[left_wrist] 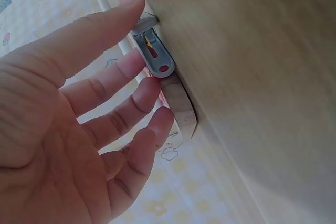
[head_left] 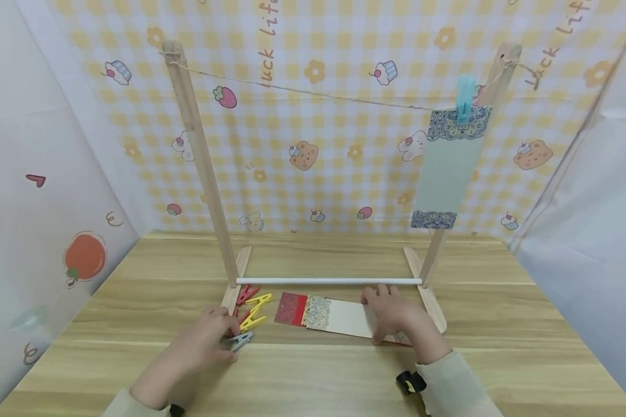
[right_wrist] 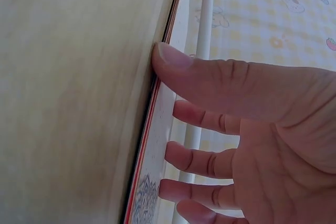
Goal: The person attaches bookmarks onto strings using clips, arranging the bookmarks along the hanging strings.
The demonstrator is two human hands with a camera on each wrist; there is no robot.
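Bookmarks (head_left: 339,315) lie stacked flat before us, long axis running left to right, our right hand (head_left: 391,315) pressing spread fingers on their right end while our left hand (head_left: 211,336), well apart leftward, lightly fingers a grey clothespin (head_left: 240,341) on the wooden table (head_left: 313,382).

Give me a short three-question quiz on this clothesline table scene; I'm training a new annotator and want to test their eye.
1. True or false: the left hand touches a grey clothespin lying on the table.
2. What colour is the clothespin holding the hanging paper strip on the string? A red, B light blue, C yellow.
3. What does the right hand rest on?

Key
1. True.
2. B.
3. The stack of paper strips lying flat before the white rod; the thumb meets its edge.
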